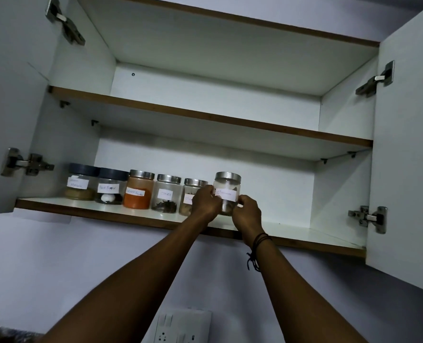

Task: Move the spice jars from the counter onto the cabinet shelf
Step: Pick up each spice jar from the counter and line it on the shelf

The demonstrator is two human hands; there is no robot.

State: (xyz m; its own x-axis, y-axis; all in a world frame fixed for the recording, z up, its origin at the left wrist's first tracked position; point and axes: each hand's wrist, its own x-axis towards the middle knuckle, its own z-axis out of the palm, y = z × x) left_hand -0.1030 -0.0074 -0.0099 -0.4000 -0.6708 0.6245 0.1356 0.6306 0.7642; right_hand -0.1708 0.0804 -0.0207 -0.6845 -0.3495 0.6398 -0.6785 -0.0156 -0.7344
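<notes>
Wall socket (184, 326) lowest in view. Left hand (205, 201) and right hand (247, 213) fingers pinch labelled jar (227, 186) on lower shelf (304, 235), right of five jars.

Six jars (153, 191) in a row on the lower shelf (304, 235), leftward of centre.

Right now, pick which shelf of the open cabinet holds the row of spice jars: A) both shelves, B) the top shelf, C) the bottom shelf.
C: all six jars, including the steel-lidded jar both hands are holding, stand on the bottom shelf; nothing shows on the shelf above.
</notes>
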